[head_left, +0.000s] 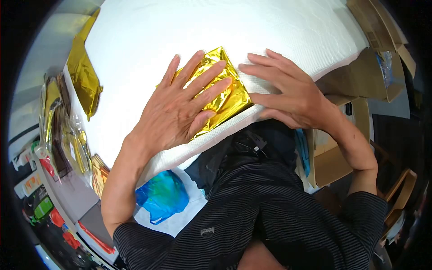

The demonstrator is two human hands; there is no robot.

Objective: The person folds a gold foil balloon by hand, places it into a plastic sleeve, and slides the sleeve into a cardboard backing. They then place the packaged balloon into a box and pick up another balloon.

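A shiny gold foil sheet (234, 104), folded into a roughly square shape with creases, lies at the near edge of the white padded surface (148, 27). Flat across its left part rests my left hand (184, 96), fingers spread, covering much of the foil. My right hand (288, 87) is just beyond the foil's right edge, its fingers apart and its thumb side near the foil's corner. Nothing shows between the fingers of either hand.
Another gold foil piece (84, 74) hangs over the left edge. Clear plastic packets (74, 144) lie lower left. A blue plastic bag (164, 195) is below the surface. Open cardboard boxes (333, 162) stand at right, one (360, 74) holding clear plastic.
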